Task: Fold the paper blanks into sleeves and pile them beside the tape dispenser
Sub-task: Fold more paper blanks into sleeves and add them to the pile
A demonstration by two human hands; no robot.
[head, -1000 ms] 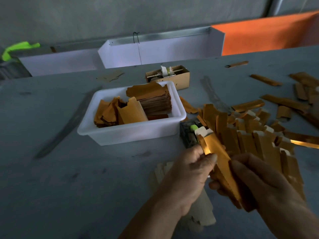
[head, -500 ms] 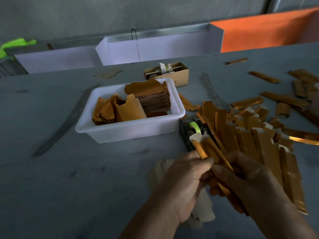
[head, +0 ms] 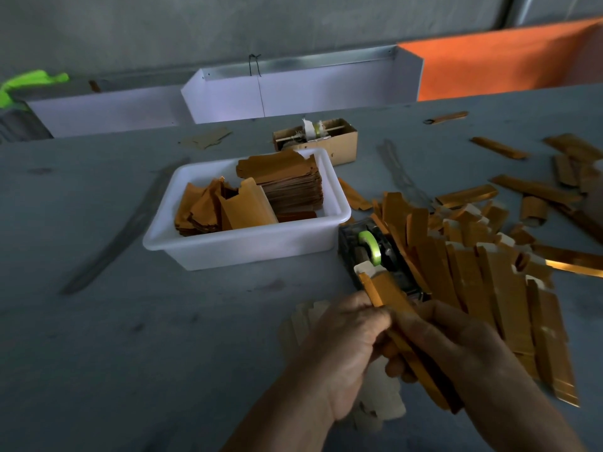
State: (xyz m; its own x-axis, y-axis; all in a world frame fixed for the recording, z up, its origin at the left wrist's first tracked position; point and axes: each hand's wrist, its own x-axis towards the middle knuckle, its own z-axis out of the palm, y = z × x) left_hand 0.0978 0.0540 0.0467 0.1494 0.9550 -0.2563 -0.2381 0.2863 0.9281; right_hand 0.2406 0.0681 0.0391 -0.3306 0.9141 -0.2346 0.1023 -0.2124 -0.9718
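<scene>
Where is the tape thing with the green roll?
In the head view, the tape dispenser sits right of centre on the table, between the white tub and the sleeve pile.

**Gold sleeve half-folded by the dispenser**

A long gold paper blank (head: 390, 296), creased lengthwise, tilts toward the black tape dispenser (head: 378, 256). Folded sleeves (head: 483, 275) fan out just right of it. Flat blanks (head: 287, 181) are stacked in the white tub (head: 248, 246).
</scene>
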